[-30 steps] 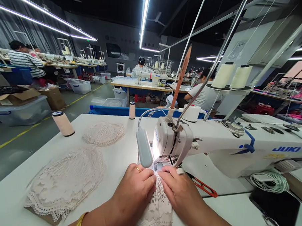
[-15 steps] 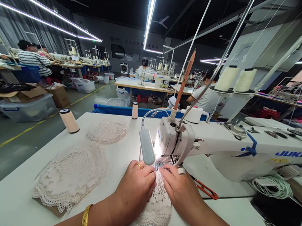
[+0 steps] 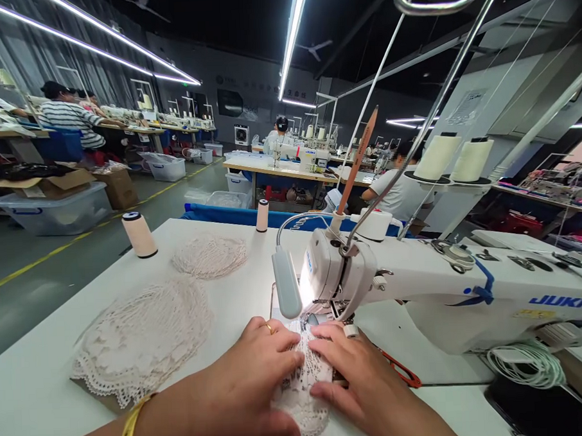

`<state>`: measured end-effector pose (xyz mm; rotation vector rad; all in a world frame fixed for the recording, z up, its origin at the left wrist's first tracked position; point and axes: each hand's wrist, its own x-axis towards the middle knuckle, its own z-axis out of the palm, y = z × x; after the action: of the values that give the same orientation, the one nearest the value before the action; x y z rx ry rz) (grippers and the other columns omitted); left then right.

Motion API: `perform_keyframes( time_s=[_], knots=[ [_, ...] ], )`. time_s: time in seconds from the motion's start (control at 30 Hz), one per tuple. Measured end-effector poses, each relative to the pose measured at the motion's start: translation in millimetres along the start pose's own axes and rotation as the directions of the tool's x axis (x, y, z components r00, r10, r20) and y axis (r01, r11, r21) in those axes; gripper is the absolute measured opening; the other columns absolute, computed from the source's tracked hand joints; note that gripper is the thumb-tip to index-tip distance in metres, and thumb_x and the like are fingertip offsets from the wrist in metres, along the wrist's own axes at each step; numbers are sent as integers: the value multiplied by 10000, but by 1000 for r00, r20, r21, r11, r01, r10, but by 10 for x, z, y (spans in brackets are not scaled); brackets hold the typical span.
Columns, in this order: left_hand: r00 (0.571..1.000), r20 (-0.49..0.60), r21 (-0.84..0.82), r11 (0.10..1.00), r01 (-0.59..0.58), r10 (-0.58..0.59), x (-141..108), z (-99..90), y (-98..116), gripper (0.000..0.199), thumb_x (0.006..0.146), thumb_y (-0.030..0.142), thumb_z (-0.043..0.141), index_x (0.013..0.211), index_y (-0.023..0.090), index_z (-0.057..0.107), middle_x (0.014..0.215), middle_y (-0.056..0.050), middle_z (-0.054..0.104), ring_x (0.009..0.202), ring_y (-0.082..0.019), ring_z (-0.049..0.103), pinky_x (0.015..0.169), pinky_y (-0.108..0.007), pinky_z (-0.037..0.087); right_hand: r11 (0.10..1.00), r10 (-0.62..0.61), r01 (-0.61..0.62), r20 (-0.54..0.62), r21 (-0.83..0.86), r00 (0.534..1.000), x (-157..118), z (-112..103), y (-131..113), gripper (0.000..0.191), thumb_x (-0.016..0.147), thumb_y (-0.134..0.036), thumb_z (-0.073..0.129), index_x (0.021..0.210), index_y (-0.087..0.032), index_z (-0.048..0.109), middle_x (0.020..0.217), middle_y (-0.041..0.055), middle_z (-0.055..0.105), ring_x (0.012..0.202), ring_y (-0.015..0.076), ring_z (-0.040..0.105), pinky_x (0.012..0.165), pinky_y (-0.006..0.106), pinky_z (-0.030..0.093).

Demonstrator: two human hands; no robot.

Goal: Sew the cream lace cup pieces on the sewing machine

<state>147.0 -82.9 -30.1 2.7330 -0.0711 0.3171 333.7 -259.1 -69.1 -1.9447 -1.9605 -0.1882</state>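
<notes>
A cream lace piece (image 3: 311,365) lies on the sewing machine bed, its far end under the needle area of the white sewing machine (image 3: 418,260). My left hand (image 3: 254,374) rests on the lace's left edge, thumb apart from the fingers. On the opposite edge lies my right hand (image 3: 353,366), fingers spread and thumb pointing across the lace. Neither hand grips it; both press from above. A lit lamp (image 3: 287,285) hangs just left of the needle, and the machine head partly hides the presser foot.
Left on the table sit a large lace stack (image 3: 142,334) and a smaller lace pile (image 3: 210,255), with thread cones (image 3: 140,237) behind. Orange-handled snips (image 3: 404,372) lie beside my right hand. A pencil (image 3: 358,160) stands on the machine. Other people sit at machines farther off.
My hands have opened, with fingers spreading and thumbs moving away from the lace's middle. My left forearm has shifted left and nearer to me. The view has tilted slightly.
</notes>
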Motion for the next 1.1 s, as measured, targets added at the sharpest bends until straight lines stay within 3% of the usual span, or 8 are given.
perform_keyframes(
  time_s=[0.03, 0.07, 0.17, 0.27, 0.37, 0.47, 0.73, 1.1],
  knots=[
    [1000, 24, -9, 1000, -9, 9, -35, -18, 11, 377, 730, 329, 970, 972, 248, 693, 1151, -20, 726, 1044, -286, 660, 936, -403, 463, 998, -14, 11, 46, 63, 999, -15, -70, -14, 499, 886, -449, 922, 1282, -275, 673, 1417, 86, 716, 1249, 342, 686, 945, 420, 627],
    [999, 33, -10, 1000, -19, 20, -59, -3, 9, 361, 747, 270, 950, 993, 251, 686, 1180, -20, 719, 1067, -283, 655, 951, -399, 464, 994, -26, 17, 83, 108, 996, -21, -124, -26, 476, 866, -452, 943, 1223, -288, 675, 1433, 68, 701, 1255, 329, 680, 965, 411, 620],
    [999, -30, -10, 999, -35, 34, -29, 182, -57, 223, 842, 22, 664, 908, 226, 600, 1041, -16, 709, 945, -225, 646, 859, -349, 469, 983, -61, 45, 87, 178, 994, 4, -152, -37, 115, 1024, -211, 738, 1016, -271, 640, 1259, 25, 747, 1107, 255, 711, 914, 365, 599],
    [988, -152, -101, 995, 20, -35, 119, 355, -142, 185, 892, 65, 513, 819, 232, 485, 839, -13, 633, 751, -199, 565, 706, -319, 446, 978, 3, 6, -43, 209, 999, 53, -42, -18, 178, 1075, -131, 527, 1026, -267, 631, 984, 6, 754, 897, 226, 706, 807, 345, 575],
    [972, -184, -227, 969, 101, -144, 262, 345, -157, 153, 882, 100, 444, 823, 241, 440, 812, -9, 604, 733, -197, 543, 674, -305, 441, 960, 133, -62, -251, 274, 959, 102, 56, -12, 165, 1114, -221, 504, 1076, -273, 657, 929, -1, 763, 834, 215, 715, 771, 320, 567],
    [967, -131, -328, 930, 165, -217, 326, 250, -129, 131, 782, 114, 478, 816, 235, 446, 839, -7, 611, 757, -194, 554, 676, -292, 435, 935, 210, -79, -362, 345, 908, 159, 75, -46, 191, 1127, -266, 514, 1071, -272, 696, 953, 2, 791, 863, 205, 754, 773, 286, 568],
    [974, -31, -476, 860, 184, -225, 352, 261, -195, 150, 768, 156, 523, 658, 205, 433, 729, 1, 550, 749, -189, 558, 677, -285, 391, 880, 322, -141, -351, 454, 879, 216, 82, -99, 290, 1132, -367, 528, 955, -247, 725, 851, -13, 788, 791, 183, 762, 749, 249, 563],
    [937, 29, -609, 737, 294, -349, 359, 286, -176, 150, 773, 263, 683, 674, 185, 602, 732, 19, 573, 752, -178, 577, 659, -277, 382, 928, 235, -92, -376, 360, 896, 171, 96, -77, 238, 1134, -318, 529, 972, -247, 688, 870, 2, 775, 760, 190, 734, 705, 269, 544]
  ],
)
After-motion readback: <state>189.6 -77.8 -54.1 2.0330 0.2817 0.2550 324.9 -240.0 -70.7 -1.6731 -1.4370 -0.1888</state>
